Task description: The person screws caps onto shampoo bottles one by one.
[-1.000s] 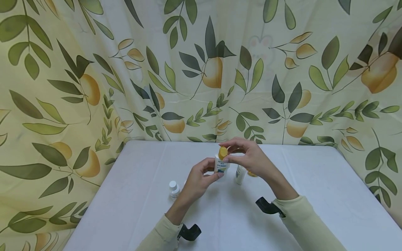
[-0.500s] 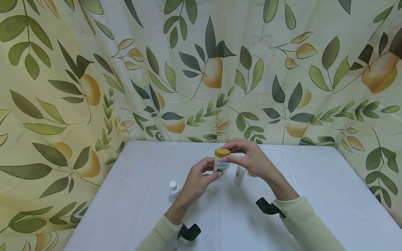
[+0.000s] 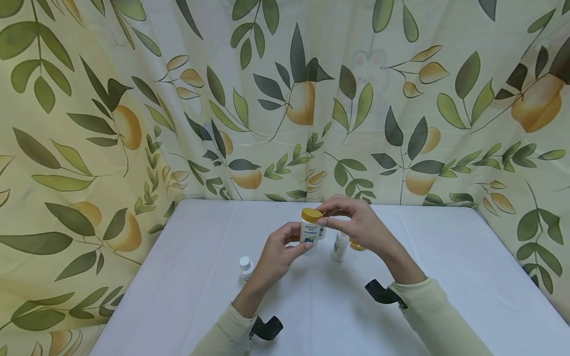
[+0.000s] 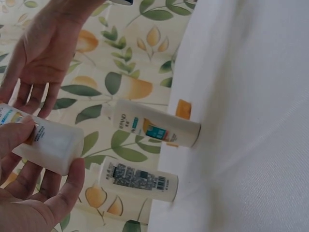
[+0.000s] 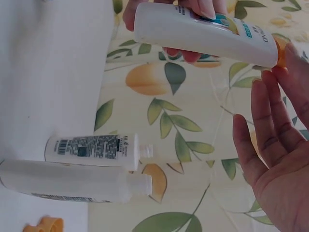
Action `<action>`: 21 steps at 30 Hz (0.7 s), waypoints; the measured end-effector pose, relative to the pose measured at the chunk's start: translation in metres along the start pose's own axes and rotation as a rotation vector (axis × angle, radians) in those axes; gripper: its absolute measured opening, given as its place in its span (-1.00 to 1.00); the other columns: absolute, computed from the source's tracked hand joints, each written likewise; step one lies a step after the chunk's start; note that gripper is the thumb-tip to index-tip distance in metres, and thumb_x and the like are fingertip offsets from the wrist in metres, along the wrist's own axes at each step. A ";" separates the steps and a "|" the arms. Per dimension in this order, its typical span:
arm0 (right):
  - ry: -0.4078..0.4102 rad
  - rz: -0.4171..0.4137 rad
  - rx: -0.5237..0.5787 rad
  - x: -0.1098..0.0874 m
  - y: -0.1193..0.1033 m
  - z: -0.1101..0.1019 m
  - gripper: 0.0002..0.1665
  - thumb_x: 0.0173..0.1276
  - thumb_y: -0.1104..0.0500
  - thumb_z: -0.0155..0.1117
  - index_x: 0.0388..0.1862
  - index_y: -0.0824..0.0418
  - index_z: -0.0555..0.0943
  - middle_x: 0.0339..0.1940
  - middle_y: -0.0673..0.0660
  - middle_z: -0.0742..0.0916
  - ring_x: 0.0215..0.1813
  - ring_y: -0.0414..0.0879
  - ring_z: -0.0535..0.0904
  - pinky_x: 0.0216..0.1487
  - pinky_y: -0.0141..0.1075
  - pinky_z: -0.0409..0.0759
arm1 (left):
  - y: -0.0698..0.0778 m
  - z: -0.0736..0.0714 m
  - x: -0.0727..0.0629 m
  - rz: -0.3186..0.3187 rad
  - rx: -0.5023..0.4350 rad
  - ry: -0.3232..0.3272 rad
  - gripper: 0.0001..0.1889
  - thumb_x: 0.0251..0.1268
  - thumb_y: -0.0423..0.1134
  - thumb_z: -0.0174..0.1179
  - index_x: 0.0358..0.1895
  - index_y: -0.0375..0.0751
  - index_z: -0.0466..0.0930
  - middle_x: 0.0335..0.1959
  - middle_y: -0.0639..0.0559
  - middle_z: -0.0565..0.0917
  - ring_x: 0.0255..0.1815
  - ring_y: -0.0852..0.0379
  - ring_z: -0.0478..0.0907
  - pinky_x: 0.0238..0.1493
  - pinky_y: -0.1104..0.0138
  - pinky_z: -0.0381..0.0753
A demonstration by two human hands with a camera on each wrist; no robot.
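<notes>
My left hand (image 3: 277, 252) grips a white labelled plastic bottle (image 3: 309, 231), held upright above the table. A yellow-orange cap (image 3: 311, 214) sits on its top. At the cap's right side is my right hand (image 3: 362, 225), pinching its edge between thumb and fingertips. In the right wrist view the thumb meets the orange cap (image 5: 280, 50), while the other fingers spread away from it. Two white bottles without caps stand beyond the hands: one labelled bottle (image 4: 155, 126) and a second bottle (image 4: 140, 181) showing its back label and barcode.
A small bottle with a white cap (image 3: 245, 262) stands left of my left forearm. Orange caps (image 5: 46, 225) lie on the white table (image 3: 200, 237) near the capless bottles. Behind the table hangs a leaf-patterned curtain (image 3: 276, 163).
The yellow cap was tilted over the bottle a second ago and now sits level on its mouth. The bottle has shifted slightly left, and the right fingers have moved to the cap's edge.
</notes>
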State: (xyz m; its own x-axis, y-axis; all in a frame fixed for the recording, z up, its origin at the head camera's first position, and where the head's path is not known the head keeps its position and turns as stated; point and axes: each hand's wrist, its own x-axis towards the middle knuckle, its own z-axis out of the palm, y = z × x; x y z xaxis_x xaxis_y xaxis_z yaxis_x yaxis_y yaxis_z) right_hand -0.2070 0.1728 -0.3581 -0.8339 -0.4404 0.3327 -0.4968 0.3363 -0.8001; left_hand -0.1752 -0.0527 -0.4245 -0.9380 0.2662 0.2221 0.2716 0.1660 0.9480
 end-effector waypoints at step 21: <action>-0.073 0.017 0.085 0.003 0.000 -0.003 -0.60 0.37 0.24 0.41 0.18 0.17 0.66 0.13 0.09 0.70 0.10 0.02 0.64 0.21 -0.29 0.62 | 0.001 0.002 -0.002 0.016 -0.001 -0.056 -0.49 0.40 -0.19 0.32 0.39 -0.06 0.51 0.21 0.04 0.67 0.12 0.10 0.63 0.16 0.26 0.67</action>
State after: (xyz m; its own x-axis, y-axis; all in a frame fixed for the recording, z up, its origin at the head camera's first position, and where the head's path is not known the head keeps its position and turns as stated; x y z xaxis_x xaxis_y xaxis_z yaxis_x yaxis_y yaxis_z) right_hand -0.2102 0.1740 -0.3552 -0.8208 -0.4959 0.2835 -0.4577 0.2741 -0.8458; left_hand -0.1729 -0.0515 -0.4238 -0.9200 0.3213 0.2245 0.2866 0.1605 0.9445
